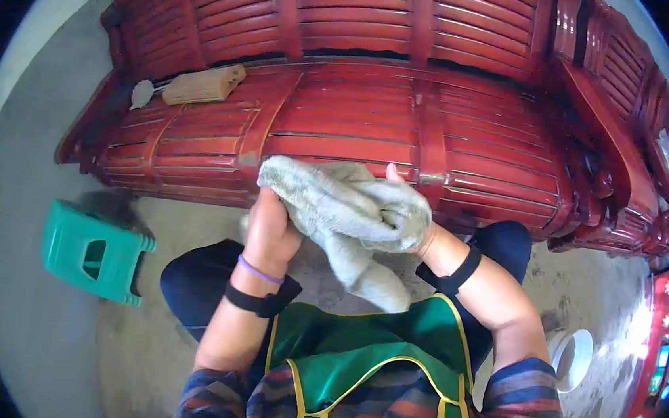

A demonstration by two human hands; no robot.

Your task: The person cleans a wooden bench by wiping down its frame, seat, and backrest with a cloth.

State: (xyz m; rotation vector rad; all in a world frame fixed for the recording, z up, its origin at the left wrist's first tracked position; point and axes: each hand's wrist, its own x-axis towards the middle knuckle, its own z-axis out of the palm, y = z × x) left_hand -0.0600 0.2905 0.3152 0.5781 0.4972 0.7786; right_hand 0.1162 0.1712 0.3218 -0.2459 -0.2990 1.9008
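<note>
A pale grey cloth (343,202), bunched and folded, is held up between my two hands in front of the red wooden bench (342,122). My left hand (273,231) grips its left end, with the thumb along the near side and most of the fingers hidden. My right hand (427,237) is wrapped in the right part of the cloth; only a fingertip above and the base of the hand show. A loose end of the cloth hangs down above the green apron (369,363) on my lap.
On the bench's left seat lies a tan, board-like object (202,86) beside a small whitish round-ended thing (143,93). A green plastic stool (69,245) lies tipped on the floor at left. At right stand a white bucket (582,362) and a red patterned panel (663,317).
</note>
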